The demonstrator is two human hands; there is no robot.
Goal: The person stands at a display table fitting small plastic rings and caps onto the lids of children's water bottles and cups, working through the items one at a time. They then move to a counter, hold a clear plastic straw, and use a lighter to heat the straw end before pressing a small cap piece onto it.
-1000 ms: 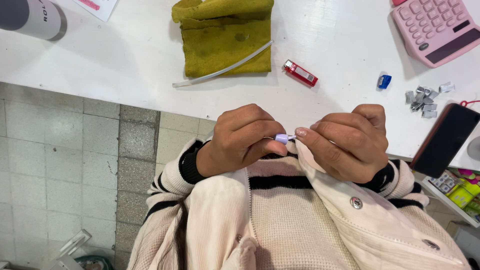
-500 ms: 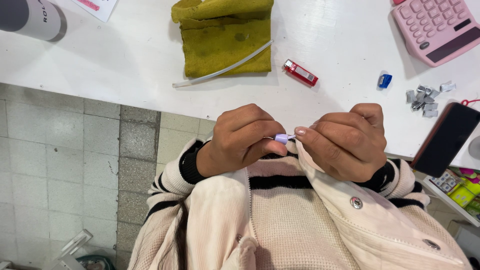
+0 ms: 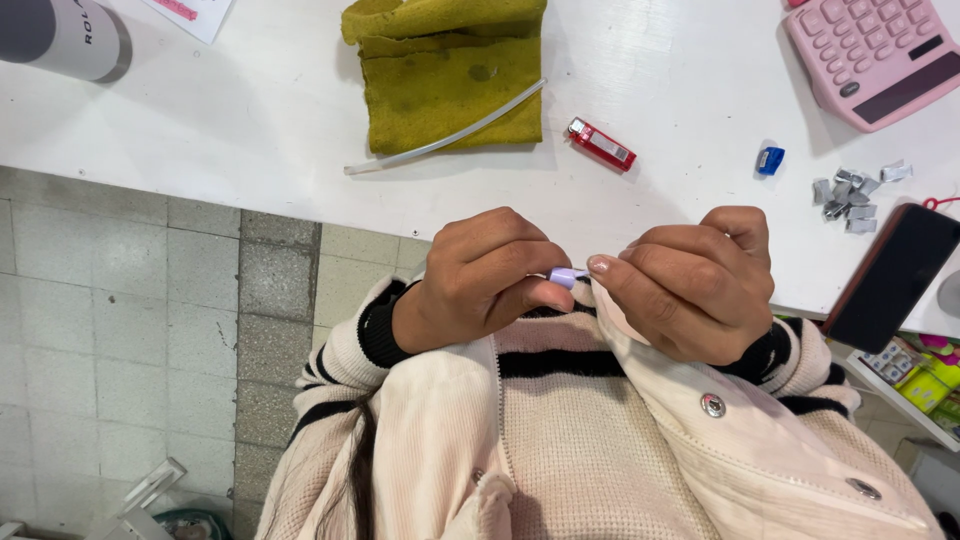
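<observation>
The small lilac piece (image 3: 566, 276) is lying crosswise between both hands at the chest, below the bench (image 3: 250, 130): left hand (image 3: 480, 280) pinching one end, right hand (image 3: 690, 290) pinching the other.

Small lilac piece (image 3: 566, 277), pinched between both hands' fingers (image 3: 545, 293), near chest

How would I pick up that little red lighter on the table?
Pinch the red lighter across its long sides, near the middle, coming straight down from above. It lies flat and slanted on the white table, with open space all around it.
</observation>
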